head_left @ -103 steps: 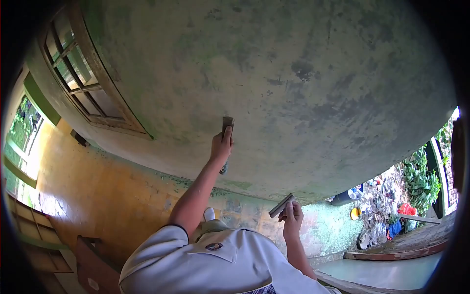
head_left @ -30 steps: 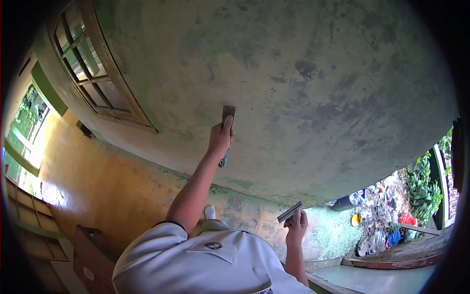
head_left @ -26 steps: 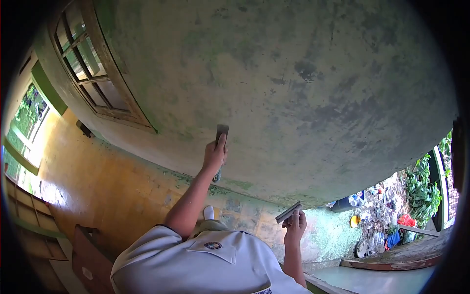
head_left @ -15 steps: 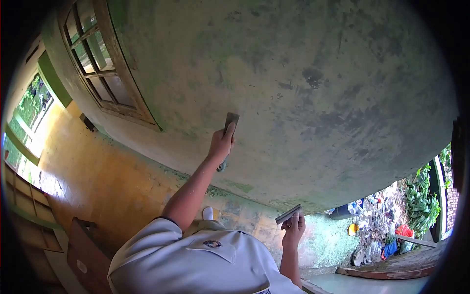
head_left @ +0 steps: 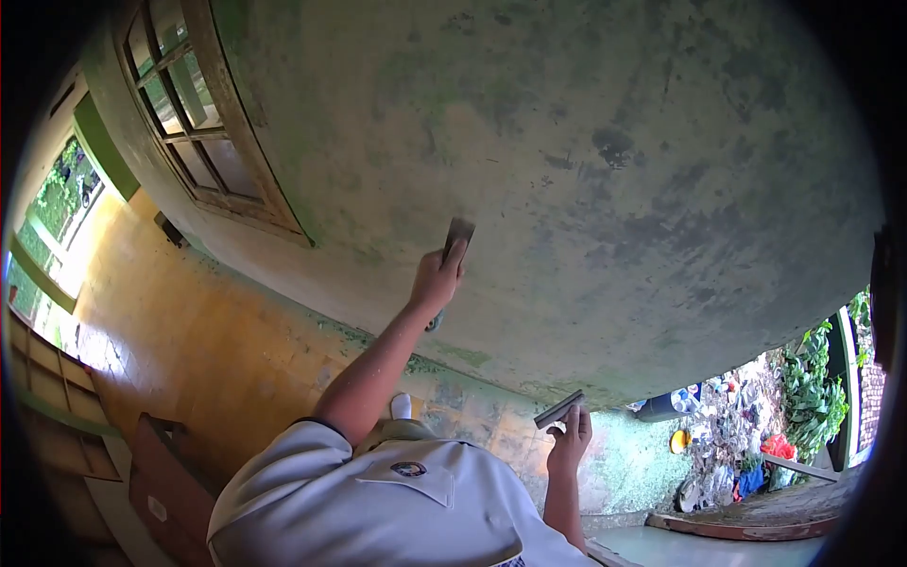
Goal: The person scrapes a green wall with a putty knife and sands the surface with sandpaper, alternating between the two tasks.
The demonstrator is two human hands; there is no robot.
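My left hand (head_left: 437, 281) is closed around a putty knife (head_left: 460, 231). Its dark blade lies close to the stained wall (head_left: 567, 208), and the bluish handle end pokes out below the fist. Lower and to the right, my right hand (head_left: 570, 442) pinches a flat grey scraper (head_left: 559, 409) by its blade, held away from the wall's patched surface. Whether that scraper has a handle is hidden by the fingers. Grey and green blotches cover the wall above both hands.
A wooden-framed window (head_left: 203, 123) is at the upper left. Yellowish floor tiles (head_left: 217, 331) run along the wall, with flakes at its foot. A brown wooden panel (head_left: 165, 482) stands lower left. At right lie a heap of rubbish (head_left: 727, 435), a bucket (head_left: 669, 404) and plants (head_left: 814, 378).
My left hand and its putty knife have shifted slightly to the right along the wall. My right hand stays nearly in place with the scraper.
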